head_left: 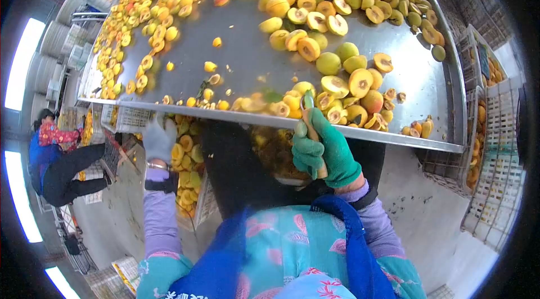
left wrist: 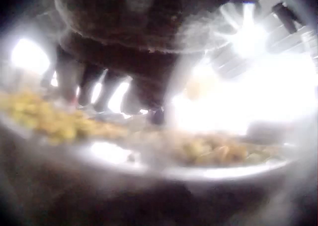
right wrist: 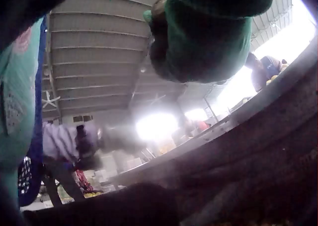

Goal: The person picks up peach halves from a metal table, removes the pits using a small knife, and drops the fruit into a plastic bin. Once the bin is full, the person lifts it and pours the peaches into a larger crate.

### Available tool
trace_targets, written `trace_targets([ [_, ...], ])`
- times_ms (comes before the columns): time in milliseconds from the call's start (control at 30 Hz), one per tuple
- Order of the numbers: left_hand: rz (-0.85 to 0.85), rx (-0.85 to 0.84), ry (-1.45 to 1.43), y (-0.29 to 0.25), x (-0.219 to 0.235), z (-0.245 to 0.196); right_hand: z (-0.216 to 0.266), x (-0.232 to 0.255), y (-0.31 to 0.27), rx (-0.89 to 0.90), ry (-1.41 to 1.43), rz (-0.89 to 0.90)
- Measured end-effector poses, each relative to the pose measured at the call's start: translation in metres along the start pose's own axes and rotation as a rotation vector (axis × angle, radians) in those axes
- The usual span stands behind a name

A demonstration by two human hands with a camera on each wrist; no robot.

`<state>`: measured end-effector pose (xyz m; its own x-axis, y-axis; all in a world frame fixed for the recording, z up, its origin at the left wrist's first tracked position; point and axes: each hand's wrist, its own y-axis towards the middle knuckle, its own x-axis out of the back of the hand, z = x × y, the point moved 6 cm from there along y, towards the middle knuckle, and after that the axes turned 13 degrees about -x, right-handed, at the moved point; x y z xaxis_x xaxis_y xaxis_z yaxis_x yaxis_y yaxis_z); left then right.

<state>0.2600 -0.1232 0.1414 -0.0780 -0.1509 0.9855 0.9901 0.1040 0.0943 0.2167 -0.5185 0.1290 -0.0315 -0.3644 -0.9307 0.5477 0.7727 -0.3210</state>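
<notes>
Two gloved hands: the green right hand point(head_left: 328, 150) grips a wooden-handled tool point(head_left: 310, 126) at the metal table point(head_left: 242, 34), near halved yellow fruit point(head_left: 336, 86); the pale left hand point(head_left: 160, 140) is blurred, so I cannot tell its finger pose.

Metal table point(head_left: 236, 34) w/ raised rim, beyond your hands; bears halved fruit point(head_left: 360, 82), densest fwd of your R hand point(head_left: 323, 150).

There are one table point(head_left: 247, 23), one tool point(head_left: 309, 122), two gloves point(head_left: 334, 155) and countless fruit pieces point(head_left: 360, 82).
</notes>
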Motion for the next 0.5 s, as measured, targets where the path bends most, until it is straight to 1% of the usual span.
trace_targets([
  [67,-0.324,-0.272,-0.307,0.057,0.075,-0.098,0.008,0.001,0.001,0.013,-0.001,-0.051],
  [100,-0.354,-0.460,-0.349,0.084,0.093,-0.153,0.011,0.001,0.002,0.023,-0.013,-0.101],
  [133,-0.399,-0.511,-0.469,0.093,0.113,-0.211,0.012,0.001,0.004,0.035,-0.022,-0.153],
  [167,-0.453,-0.680,-0.586,0.106,0.111,-0.258,0.015,0.002,0.003,0.049,-0.030,-0.206],
  [200,-0.387,-0.852,-0.513,0.125,0.084,-0.305,0.018,0.003,0.001,0.073,-0.075,-0.222],
  [233,-0.318,-1.018,-0.437,0.137,0.056,-0.339,0.021,0.002,-0.002,0.116,-0.124,-0.275],
  [300,-0.091,-0.966,-0.541,0.162,0.036,-0.353,0.032,0.000,-0.012,0.196,-0.234,-0.385],
  [333,0.031,-0.943,-0.581,0.168,0.027,-0.356,0.041,0.000,-0.021,0.269,-0.331,-0.446],
  [367,0.137,-0.811,-0.765,0.161,0.034,-0.346,0.050,0.003,-0.025,0.382,-0.483,-0.524],
  [400,0.239,-0.659,-0.934,0.143,0.055,-0.327,0.058,0.007,-0.023,0.489,-0.637,-0.593],
  [433,0.334,-0.488,-1.096,0.123,0.065,-0.309,0.063,0.009,-0.018,0.591,-0.797,-0.654],
  [500,0.241,-0.476,-1.323,0.087,0.076,-0.290,0.062,-0.009,-0.006,0.837,-1.323,-0.695],
])
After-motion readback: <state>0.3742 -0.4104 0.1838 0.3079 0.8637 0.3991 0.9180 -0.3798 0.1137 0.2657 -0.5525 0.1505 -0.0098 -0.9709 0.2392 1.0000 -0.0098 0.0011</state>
